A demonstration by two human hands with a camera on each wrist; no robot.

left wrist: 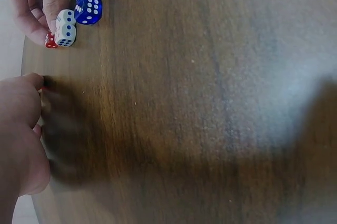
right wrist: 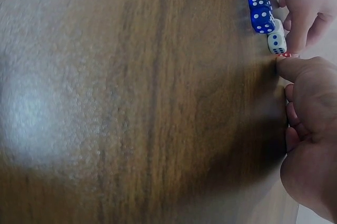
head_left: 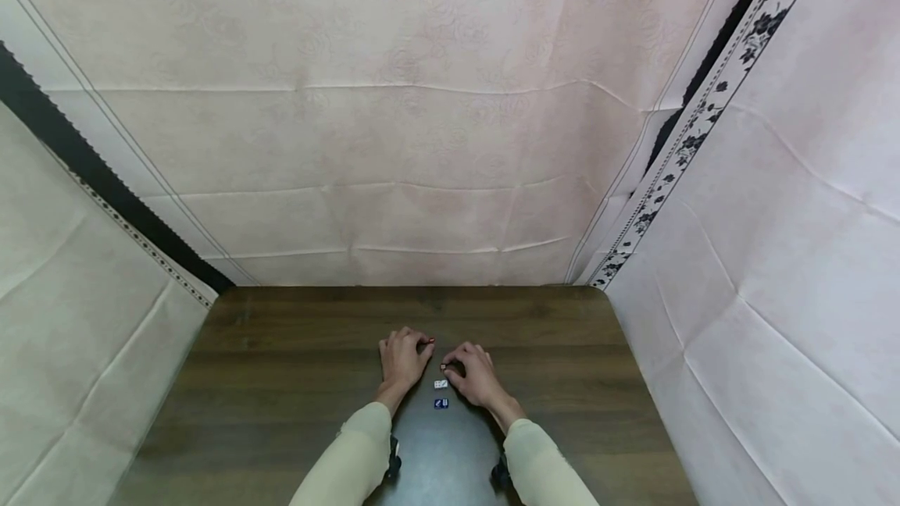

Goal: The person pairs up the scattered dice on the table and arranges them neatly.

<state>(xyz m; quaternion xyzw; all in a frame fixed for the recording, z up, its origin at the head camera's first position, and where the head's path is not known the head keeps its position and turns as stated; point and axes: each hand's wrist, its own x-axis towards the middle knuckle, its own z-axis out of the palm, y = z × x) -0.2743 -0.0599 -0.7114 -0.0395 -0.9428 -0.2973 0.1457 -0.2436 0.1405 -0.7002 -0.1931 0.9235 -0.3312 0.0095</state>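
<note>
My left hand (head_left: pixel 404 360) pinches a small red die (head_left: pixel 432 340) between thumb and forefinger; in the left wrist view only a sliver of red shows at its fingertips. Closer to me, my right hand (head_left: pixel 476 375) has thumb and forefinger on another red die (left wrist: pixel 50 40) with white dots. Just in front of that die, a pair of white dice (head_left: pixel 441 384) with blue dots stands side by side. Nearer still lies a pair of see-through blue dice (head_left: pixel 441 404) with white dots. In the right wrist view, the right hand partly covers its red die (right wrist: pixel 284 54).
The dice are on a dark wood-grain table (head_left: pixel 295 381) with rounded far corners. Pale cloth (head_left: pixel 422 178) hangs behind its far edge, and more cloth (head_left: pixel 787 256) hangs at both sides. A glare patch lies between the forearms.
</note>
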